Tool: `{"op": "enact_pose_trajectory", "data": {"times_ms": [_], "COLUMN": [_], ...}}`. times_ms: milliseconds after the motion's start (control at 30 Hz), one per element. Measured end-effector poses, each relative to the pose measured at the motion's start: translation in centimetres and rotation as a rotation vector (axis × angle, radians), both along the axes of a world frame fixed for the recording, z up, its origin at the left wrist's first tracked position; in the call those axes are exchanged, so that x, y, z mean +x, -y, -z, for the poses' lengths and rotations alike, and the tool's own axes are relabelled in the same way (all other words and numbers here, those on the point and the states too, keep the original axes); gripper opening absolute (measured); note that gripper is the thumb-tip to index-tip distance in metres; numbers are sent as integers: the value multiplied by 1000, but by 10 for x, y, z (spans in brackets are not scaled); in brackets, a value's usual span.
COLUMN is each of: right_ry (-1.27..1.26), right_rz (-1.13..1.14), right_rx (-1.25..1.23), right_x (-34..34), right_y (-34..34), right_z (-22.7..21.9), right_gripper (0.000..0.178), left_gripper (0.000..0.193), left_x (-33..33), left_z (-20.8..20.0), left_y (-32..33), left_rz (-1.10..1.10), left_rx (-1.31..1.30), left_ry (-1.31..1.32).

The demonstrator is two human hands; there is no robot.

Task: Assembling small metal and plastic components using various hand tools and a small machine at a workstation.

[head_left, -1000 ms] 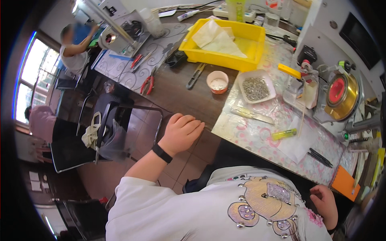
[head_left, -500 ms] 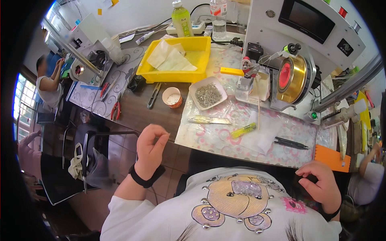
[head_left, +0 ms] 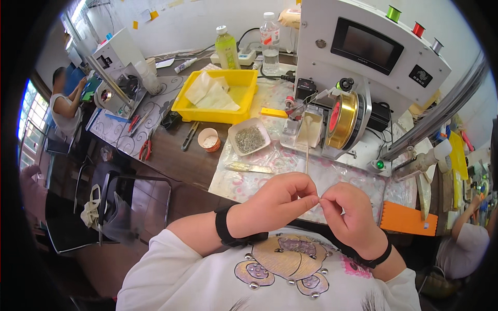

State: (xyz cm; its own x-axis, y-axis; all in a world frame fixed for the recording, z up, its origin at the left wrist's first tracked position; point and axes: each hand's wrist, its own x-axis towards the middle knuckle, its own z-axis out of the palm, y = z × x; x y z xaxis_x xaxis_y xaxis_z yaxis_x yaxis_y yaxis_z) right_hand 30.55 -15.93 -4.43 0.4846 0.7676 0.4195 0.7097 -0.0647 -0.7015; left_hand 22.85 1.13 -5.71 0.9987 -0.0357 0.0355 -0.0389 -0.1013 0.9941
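My left hand (head_left: 277, 202) and my right hand (head_left: 350, 213) meet fingertip to fingertip over the table's front edge. Thumb and forefinger of each are pinched together; whatever lies between them is too small to make out. Just beyond my left hand, a flat narrow tool (head_left: 249, 167) lies on the patterned cover. A white square dish (head_left: 249, 136) behind it holds many small metal wire pieces. The thin pale stick (head_left: 307, 150) points from the machine toward my hands.
The white machine (head_left: 311, 31) with a gold spool (head_left: 341, 122) stands behind my hands. Left are a yellow tray (head_left: 207, 113), a small cup (head_left: 209, 140), tweezers (head_left: 190, 136) and red-handled pliers (head_left: 145, 150). An orange board (head_left: 407, 220) lies at the right. People sit at both sides.
My left hand has come right and my right hand left; they now touch at the fingertips. The view has shifted, and my hands now cover the yellow-green piece and black tweezers' place.
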Motion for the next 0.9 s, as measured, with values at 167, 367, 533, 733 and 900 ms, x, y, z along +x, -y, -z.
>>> {"op": "enact_pose_trajectory", "data": {"times_ms": [167, 367, 533, 733, 900], "right_ry": [-160, -221, -318, -420, -403], "right_rz": [119, 145, 178, 215, 232], "right_rx": [27, 34, 47, 61, 62], "right_x": [15, 24, 28, 32, 36], "right_y": [27, 51, 63, 76, 78], "right_z": [7, 18, 24, 31, 36], "right_gripper": [6, 4, 4, 4, 4], "left_gripper": [14, 25, 14, 7, 8], "left_x": [53, 115, 129, 128, 119], "left_z": [-21, -17, -3, -11, -25], "left_y": [-36, -46, -38, -42, -65], "left_rz": [-372, -618, -665, -624, -633], "left_rx": [601, 1159, 1390, 1275, 1137], "left_ry": [456, 474, 457, 429, 375]}}
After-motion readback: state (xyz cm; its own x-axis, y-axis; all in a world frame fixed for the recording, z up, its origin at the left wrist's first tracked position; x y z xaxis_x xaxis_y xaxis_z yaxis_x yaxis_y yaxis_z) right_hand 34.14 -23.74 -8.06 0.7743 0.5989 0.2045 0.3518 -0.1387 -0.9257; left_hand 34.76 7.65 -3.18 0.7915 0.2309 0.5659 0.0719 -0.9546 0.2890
